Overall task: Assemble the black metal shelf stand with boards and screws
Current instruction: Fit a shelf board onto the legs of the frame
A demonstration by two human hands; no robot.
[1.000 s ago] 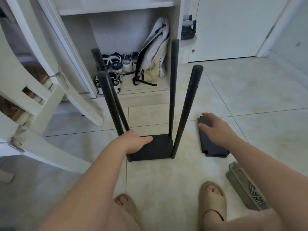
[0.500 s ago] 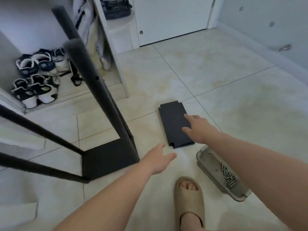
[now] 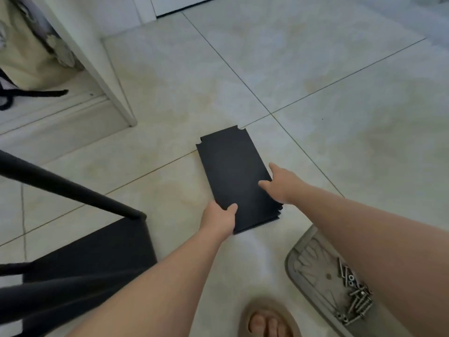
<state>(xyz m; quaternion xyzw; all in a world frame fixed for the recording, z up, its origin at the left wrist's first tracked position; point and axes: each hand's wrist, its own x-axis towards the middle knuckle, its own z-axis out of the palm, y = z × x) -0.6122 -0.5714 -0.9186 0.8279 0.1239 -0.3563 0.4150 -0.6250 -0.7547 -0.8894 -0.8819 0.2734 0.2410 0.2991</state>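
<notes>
Holding black boards (image 3: pixel 233 171), left grip (image 3: pixel 220 218) and right grip (image 3: pixel 281 184) clamp edges; tray (image 3: pixel 306 261) holds screws (image 3: pixel 357 295).

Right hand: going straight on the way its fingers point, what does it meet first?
The black board: the right hand holds its right edge, pointing across the top. Beyond it, apparently only floor.

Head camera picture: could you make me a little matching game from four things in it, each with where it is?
Things:
1. boards
2. screws
3. sandal
4. stand

Places:
a. in the tray
b. on a foot
c. lower left of the view
d. gripped by left hand and right hand

Pairs: 1-d, 2-a, 3-b, 4-c.
</notes>
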